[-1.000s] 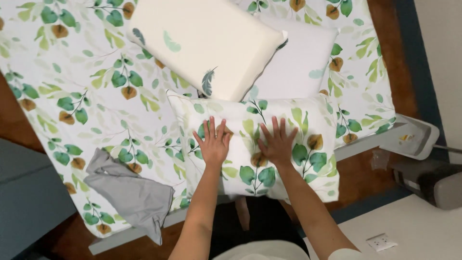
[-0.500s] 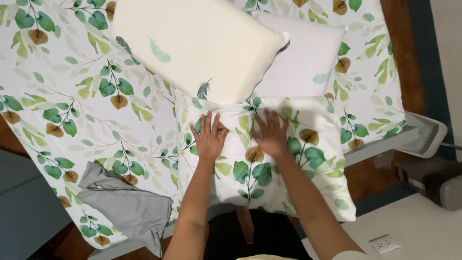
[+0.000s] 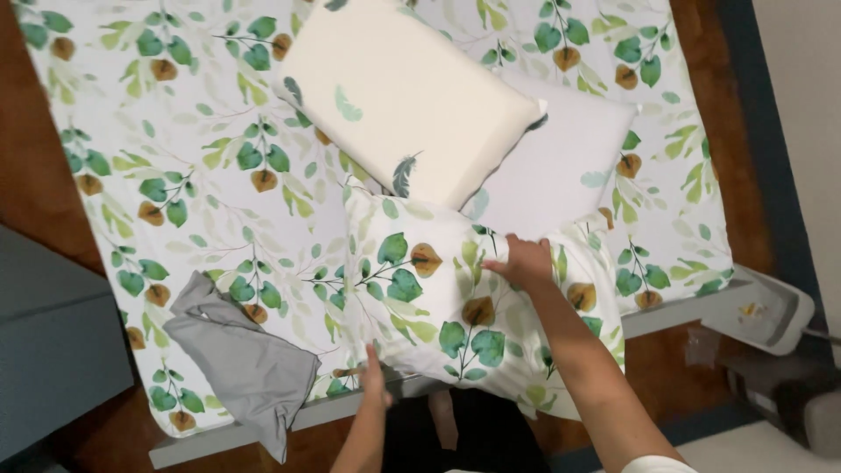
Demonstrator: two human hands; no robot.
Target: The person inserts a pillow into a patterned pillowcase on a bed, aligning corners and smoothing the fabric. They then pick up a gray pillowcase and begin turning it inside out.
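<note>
Head view showed my right hand (image 3: 524, 261) lying flat and open on the leaf-printed white pillow (image 3: 455, 307), my left hand (image 3: 375, 378) pinching its near edge.

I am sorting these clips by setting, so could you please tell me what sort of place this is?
Most likely a bedroom: a bed with a leaf-print sheet, a cream pillow lying on it, and a leaf-print pillow under the person's right hand.

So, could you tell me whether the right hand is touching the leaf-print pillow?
Touching. The head view shows the right hand lying flat on the upper part of the leaf-print pillow, with fingers pressed on the fabric and no gap visible.
</note>
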